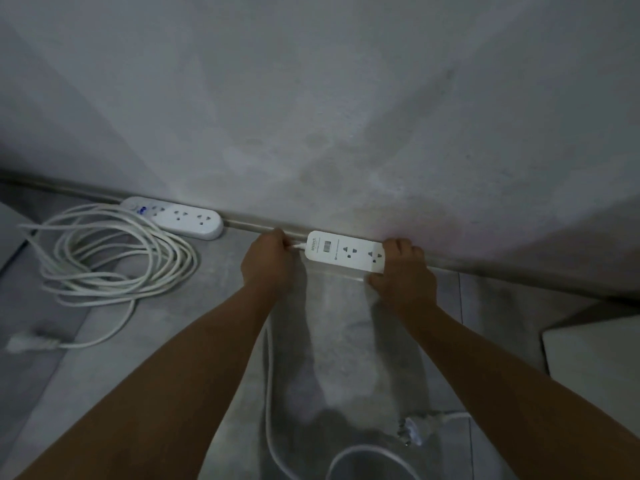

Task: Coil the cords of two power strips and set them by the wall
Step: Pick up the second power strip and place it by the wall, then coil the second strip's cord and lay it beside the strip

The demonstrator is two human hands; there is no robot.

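Note:
A white rectangular power strip (341, 250) lies against the foot of the wall (311, 98). My right hand (403, 271) grips its right end. My left hand (266, 263) pinches the cord where it leaves the strip's left end. That cord (268, 393) trails down the floor toward me in a loose loop, and its plug (414, 433) lies at the bottom. A second, rounded power strip (183, 218) rests by the wall to the left, its white cord (114, 254) coiled on the floor beside it with the plug (29, 342) trailing out.
A grey tiled floor (214, 306) meets the wall along a narrow skirting (485, 263). A white flat-topped object (595, 351) stands at the right edge, close to my right forearm.

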